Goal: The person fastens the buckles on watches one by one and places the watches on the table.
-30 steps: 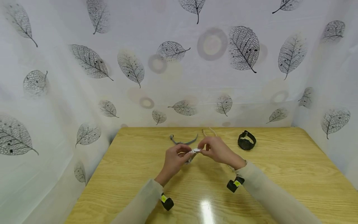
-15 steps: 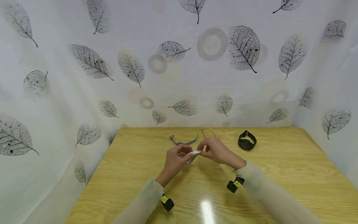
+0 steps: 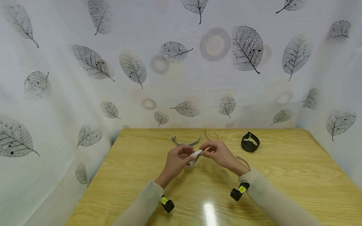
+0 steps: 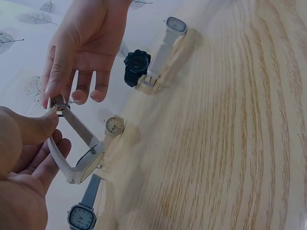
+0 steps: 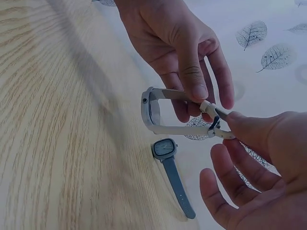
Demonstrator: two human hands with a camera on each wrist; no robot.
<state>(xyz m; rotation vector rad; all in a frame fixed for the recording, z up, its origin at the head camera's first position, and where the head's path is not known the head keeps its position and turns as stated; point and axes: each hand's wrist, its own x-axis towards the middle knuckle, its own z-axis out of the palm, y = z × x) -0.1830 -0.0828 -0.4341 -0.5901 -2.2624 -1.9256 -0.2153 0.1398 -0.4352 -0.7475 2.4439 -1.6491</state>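
Observation:
A white wristwatch (image 5: 147, 112) with its strap bent into a loop is held up over the table between both hands. My left hand (image 3: 174, 163) pinches the strap close to the metal buckle (image 5: 214, 125), thumb against fingers. My right hand (image 3: 220, 153) pinches the strap end at the buckle, its other fingers loosely bent in the right wrist view. In the left wrist view the watch case (image 4: 88, 163) hangs below the hands, tilted. How far the strap end is through the buckle cannot be made out.
On the wooden table (image 3: 135, 175), a blue-grey watch (image 5: 164, 149) lies behind my left hand. A cream watch (image 4: 114, 125) lies behind my right hand. A black watch (image 3: 249, 142) is at the back right, and a white square-faced watch (image 4: 165, 50) is near my right wrist.
My right hand has turned slightly and its wrist has shifted a little right, uncovering a strap beside it. The white band between the fingertips has tilted up to the right.

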